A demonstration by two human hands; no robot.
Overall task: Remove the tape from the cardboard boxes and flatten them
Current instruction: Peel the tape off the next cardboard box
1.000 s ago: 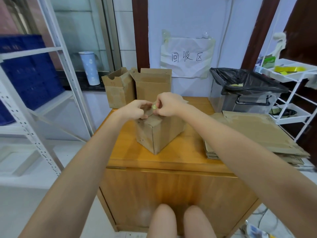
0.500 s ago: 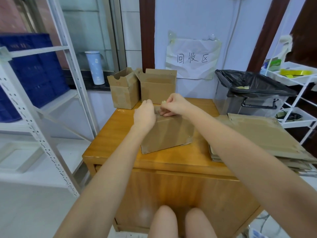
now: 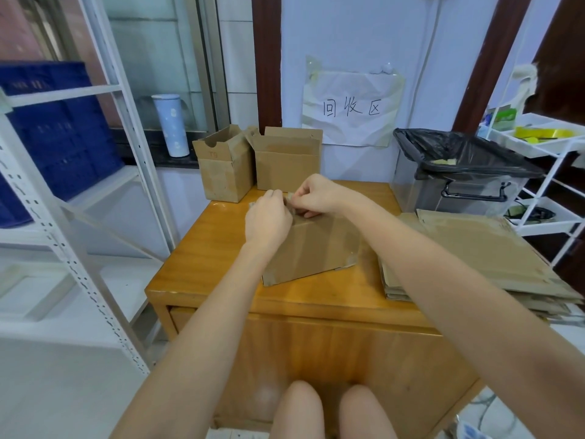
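Note:
A small cardboard box [image 3: 316, 248] lies on the wooden table [image 3: 221, 280], its broad side facing me. My left hand [image 3: 267, 217] grips the box's top left edge with curled fingers. My right hand [image 3: 316, 193] pinches a strip of tape [image 3: 289, 196] at the box's top edge, right beside the left hand. Where the tape still sticks is hidden by my fingers. Two more boxes with open flaps, the left box [image 3: 223, 172] and the right box [image 3: 286, 163], stand at the table's back.
A stack of flattened cardboard [image 3: 474, 248] lies on the table's right side. Behind it stands a bin with a black bag [image 3: 459, 172]. A white metal shelf [image 3: 79, 185] stands at the left, a white cart [image 3: 544, 147] at the right.
The box has been turned so its broad side faces me. Both hands stay at its top edge, the right still pinching the tape. The camera view has shifted right.

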